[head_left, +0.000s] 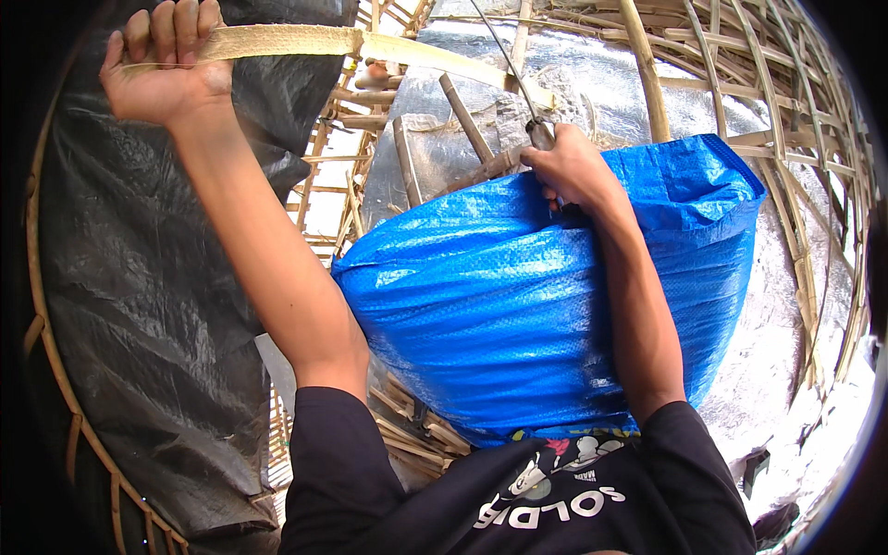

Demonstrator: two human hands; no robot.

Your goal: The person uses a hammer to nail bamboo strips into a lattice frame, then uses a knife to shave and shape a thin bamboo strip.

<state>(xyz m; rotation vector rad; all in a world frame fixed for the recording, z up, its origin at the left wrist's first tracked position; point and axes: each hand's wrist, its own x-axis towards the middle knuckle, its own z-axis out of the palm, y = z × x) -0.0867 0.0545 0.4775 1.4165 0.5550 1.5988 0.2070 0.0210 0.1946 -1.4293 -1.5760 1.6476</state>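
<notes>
Pale strip (287, 41), edges clear midway, hands (171, 79) well apart

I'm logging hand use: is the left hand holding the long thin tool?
No, the left hand grips a pale strip, while the right hand holds the tool.

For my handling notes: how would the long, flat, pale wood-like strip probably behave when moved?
The long, flat, pale wood-like strip is probably springy rather than floppy: it reaches out from the left hand with only a gentle bend. Its flat shape suggests little rolling, and its grainy surface may give decent grip.
</notes>
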